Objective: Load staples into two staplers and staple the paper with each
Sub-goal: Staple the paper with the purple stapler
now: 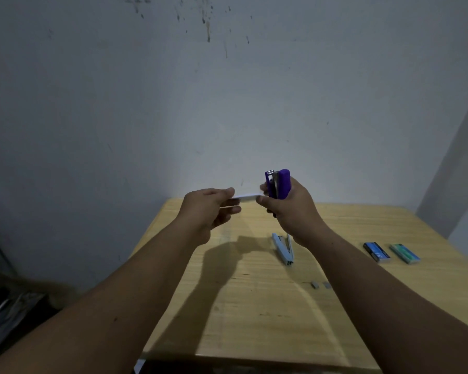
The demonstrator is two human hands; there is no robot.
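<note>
Gripping the purple stapler (280,184), the right hand (289,209) meets paper (247,197) pinched by the left hand (208,211); box labels unreadable.

The right hand (289,209) covers the lower half of the purple stapler (278,184), so its base is hidden. The paper (247,197) shows only edge-on, partly behind the left hand (208,209). Print on the two staple boxes (376,252) is too small to read. The table (254,319) runs past the right edge.

Both hands (210,209) (289,209) raised, fingers curled.
</note>
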